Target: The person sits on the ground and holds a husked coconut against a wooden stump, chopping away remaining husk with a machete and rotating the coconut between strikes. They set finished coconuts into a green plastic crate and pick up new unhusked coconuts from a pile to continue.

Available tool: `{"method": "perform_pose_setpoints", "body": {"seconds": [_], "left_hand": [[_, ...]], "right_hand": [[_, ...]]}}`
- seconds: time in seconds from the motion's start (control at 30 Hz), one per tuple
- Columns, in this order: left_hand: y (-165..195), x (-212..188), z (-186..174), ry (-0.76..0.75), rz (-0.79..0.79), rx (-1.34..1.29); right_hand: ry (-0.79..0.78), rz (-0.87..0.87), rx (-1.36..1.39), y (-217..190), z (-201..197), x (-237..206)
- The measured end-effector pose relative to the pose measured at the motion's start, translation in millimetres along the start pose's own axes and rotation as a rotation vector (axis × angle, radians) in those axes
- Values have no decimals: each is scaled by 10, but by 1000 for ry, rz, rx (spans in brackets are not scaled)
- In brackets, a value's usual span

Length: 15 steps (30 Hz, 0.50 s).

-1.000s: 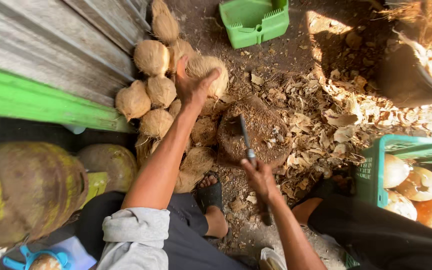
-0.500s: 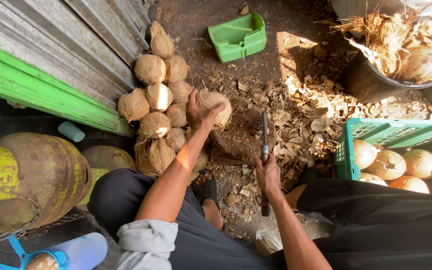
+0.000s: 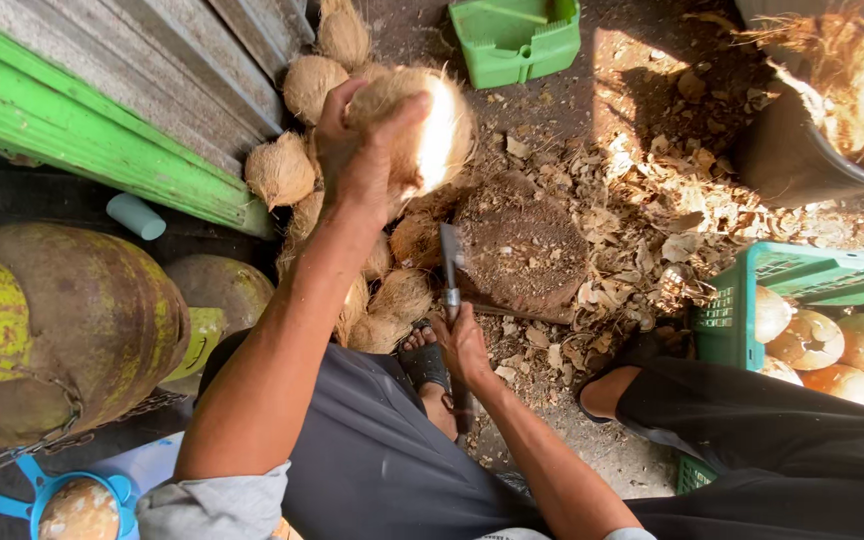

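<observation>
Our left hand point(image 3: 362, 150) is raised, arm stretched forward, fingers wrapped around a round, fibrous brown husked coconut point(image 3: 422, 125) held above the round, worn wooden chopping block point(image 3: 520, 245). Our right hand point(image 3: 464, 345) is closed around the handle of a dark metal cleaver point(image 3: 449, 265), blade upright at the block's near-left edge. A heap of husked coconuts point(image 3: 302, 170) lies left of the block, and a green plastic crate of peeled pale coconuts point(image 3: 812, 330) sits to its right.

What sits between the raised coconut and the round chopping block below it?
Nothing visible does. The left hand holds the coconut above the chopping block; the right hand keeps the cleaver at the block's left edge.
</observation>
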<state>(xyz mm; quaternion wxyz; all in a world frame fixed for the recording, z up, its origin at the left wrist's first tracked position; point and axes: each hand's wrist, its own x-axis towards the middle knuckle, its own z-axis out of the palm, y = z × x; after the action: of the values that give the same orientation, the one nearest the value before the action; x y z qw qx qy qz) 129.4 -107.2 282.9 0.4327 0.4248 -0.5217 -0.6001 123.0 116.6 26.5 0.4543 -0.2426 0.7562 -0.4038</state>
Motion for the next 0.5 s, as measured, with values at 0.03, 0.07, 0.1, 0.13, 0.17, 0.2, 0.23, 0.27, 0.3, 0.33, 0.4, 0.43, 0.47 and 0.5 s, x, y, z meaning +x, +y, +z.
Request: {"method": "perform_pose_setpoints", "body": {"seconds": [0.03, 0.07, 0.1, 0.13, 0.17, 0.2, 0.23, 0.27, 0.3, 0.33, 0.4, 0.43, 0.47, 0.5], "left_hand": [[-7, 30, 10, -49, 7, -69], [-16, 51, 19, -100, 17, -142], [-22, 61, 18, -110, 18, -181], [-23, 69, 12, -118, 7, -217], [-21, 66, 0, -120, -5, -255], [-14, 62, -15, -92, 7, -188], [-2, 58, -27, -63, 26, -119], [14, 59, -39, -41, 40, -49], [31, 60, -54, -70, 57, -72], [46, 62, -62, -102, 81, -97], [78, 114, -46, -126, 92, -133], [86, 142, -22, -121, 59, -142], [87, 159, 3, -118, 20, -149], [86, 174, 16, -102, 27, -147]], "right_hand": [[-43, -115, -31, -41, 37, -25], [-48, -91, -38, -83, 36, -31], [-56, -63, -45, -125, 3, -23], [-68, -23, -53, -166, -37, -17], [-22, -8, -106, -203, -136, 32], [18, -8, -162, -248, -260, 127], [83, 0, -152, -286, -386, 215], [152, 12, -139, -313, -502, 305], [166, 85, -191, -335, -562, 400], [184, 152, -243, -346, -595, 491], [159, 176, -207, -343, -536, 611], [115, 153, -122, -316, -426, 602], [70, 135, -36, -284, -308, 561], [-28, 71, -207, -277, -185, 549]]}}
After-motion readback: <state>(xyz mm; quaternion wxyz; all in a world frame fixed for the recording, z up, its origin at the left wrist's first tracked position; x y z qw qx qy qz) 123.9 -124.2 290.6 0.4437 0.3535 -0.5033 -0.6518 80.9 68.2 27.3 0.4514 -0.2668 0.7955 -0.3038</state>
